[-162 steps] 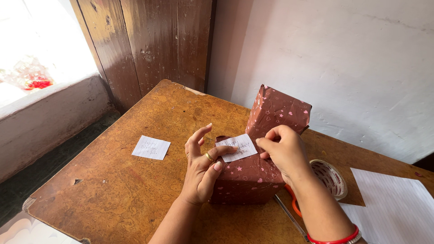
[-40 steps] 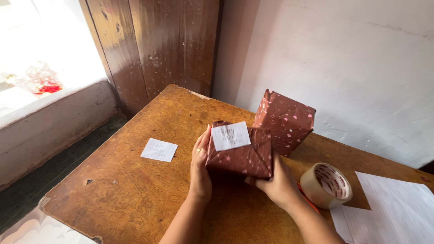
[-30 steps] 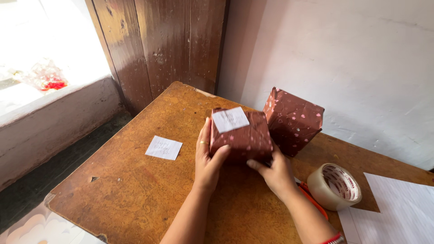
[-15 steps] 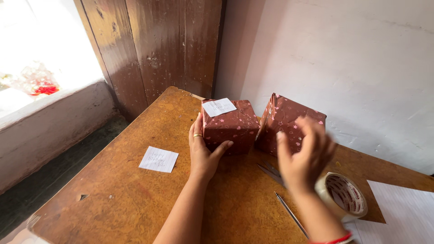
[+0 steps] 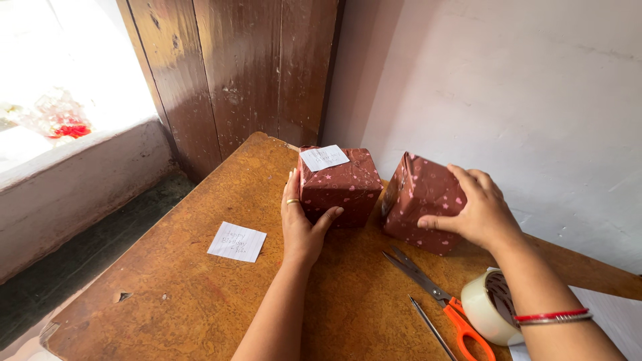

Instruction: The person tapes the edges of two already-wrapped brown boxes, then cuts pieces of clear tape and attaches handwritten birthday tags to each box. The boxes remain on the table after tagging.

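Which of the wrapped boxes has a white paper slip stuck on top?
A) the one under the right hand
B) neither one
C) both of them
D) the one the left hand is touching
D: the white slip lies on top of the wrapped box that the left hand touches; the other box, under the right hand, shows none.
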